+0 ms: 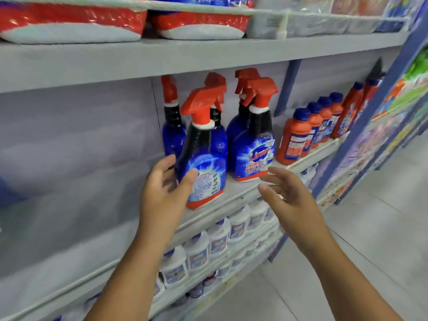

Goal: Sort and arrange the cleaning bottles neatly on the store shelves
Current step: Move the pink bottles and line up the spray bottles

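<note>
A: The spray bottle (203, 158) with the red trigger stands at the front lip of the middle shelf (234, 200), tilted a little, its back label facing out. Just to its right stands another spray bottle (253, 144) with its front label showing, and three more blue ones stand behind the pair.

B: And the hands?

A: The left hand (165, 184) has its fingers loosely spread round the left side of the tilted bottle, thumb against the label. It looks like touching, not a firm hold. The right hand (286, 193) hangs to the right of that bottle, below its neighbour, fingers relaxed and apart, holding nothing.

B: So which step is this?

A: I judge it to be straightening the front row of sprays. The orange bottles (294, 137) further right of the tilted bottle already sit in a tidy line.

B: What next?

A: Probably both hands close on it, set it upright, turn the front label outward, and slide it level with its neighbour without pushing it off the lip.
</note>
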{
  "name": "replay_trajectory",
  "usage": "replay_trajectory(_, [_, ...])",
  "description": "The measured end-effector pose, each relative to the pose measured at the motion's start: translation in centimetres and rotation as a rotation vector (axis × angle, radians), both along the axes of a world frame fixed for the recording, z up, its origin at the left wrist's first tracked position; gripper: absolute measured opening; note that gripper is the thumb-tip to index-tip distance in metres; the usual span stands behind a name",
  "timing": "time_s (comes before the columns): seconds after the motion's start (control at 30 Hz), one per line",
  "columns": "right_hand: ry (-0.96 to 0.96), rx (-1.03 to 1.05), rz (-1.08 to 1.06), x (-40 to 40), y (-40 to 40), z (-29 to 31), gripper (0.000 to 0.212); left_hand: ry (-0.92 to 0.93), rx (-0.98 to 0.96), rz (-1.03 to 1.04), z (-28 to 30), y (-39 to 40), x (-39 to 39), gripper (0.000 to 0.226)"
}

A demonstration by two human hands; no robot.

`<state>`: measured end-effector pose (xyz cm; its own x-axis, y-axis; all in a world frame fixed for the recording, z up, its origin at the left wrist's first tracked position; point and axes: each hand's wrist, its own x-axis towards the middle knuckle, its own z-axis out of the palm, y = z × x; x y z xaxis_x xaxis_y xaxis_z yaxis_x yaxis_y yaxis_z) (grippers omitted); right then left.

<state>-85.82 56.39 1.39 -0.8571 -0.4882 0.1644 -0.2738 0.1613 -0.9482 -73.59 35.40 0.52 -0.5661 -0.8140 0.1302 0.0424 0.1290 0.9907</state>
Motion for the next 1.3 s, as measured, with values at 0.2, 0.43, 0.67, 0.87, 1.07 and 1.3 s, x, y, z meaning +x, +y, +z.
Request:
replay_trajectory(0.2, [0.039, -0.025, -0.043, -4.3, -2.1, 0.7, 0.048, -0.063, -0.103, 0.039, 0.1, -2.0, -3.5, 0.05])
replay_trajectory(0.43, [0.25, 0.014, -0.022, -11.0, -4.0, 2.2, 0.04, -0.222, -0.245, 0.046, 0.0, -1.7, -5.3, 0.066])
replay_trajectory(0.67, [0.184, -0.037, 0.149, -16.3, -5.4, 3.7, 0.037, -0.291, -0.254, 0.243, 0.2, -0.8, -1.9, 0.051])
replay_trajectory(0.87, [0.201, 0.043, 0.337, -19.2, -7.5, 3.8, 0.043, -0.331, -0.225, 0.535, 0.7, -1.0, 2.8, 0.054])
replay_trajectory(1.07, [0.254, 0.02, 0.409, -20.8, -6.8, 3.3, 0.034, -0.302, -0.215, 0.707, 0.6, 0.0, 3.2, 0.062])
replay_trajectory(1.3, [0.287, 0.03, 0.485, -24.0, -4.1, 3.6, 0.038, -0.172, -0.435, 1.173, -0.2, 1.9, 0.1, 0.055])
